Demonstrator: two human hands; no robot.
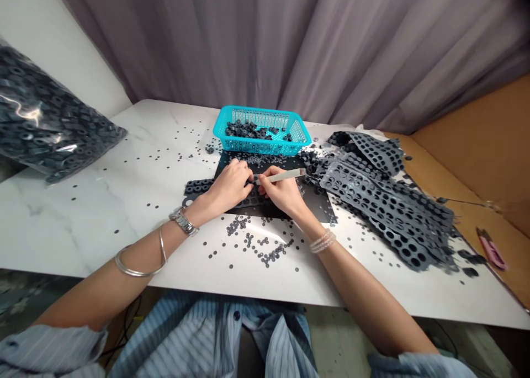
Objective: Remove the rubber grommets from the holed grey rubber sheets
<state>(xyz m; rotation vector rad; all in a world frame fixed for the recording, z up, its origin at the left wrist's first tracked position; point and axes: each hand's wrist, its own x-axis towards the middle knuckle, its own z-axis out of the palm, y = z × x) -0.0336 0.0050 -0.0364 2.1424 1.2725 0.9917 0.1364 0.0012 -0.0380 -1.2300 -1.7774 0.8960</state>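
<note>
My right hand is closed round a slim white pen-like tool. Its tip points left, between my two hands, and is too small to make out. Curled over a black perforated rubber sheet, my left hand presses and grips it, hiding part of it. The sheet carries rows of round pieces and lies on a black mat. Small black discs are scattered on the table in front of the mat, and more lie behind it.
A turquoise basket with black rubber pieces stands behind the mat. Punched-out black sheets are heaped at the right. A clear bag full of black rings sits at the left of the white table. Pink-handled cutters lie far right.
</note>
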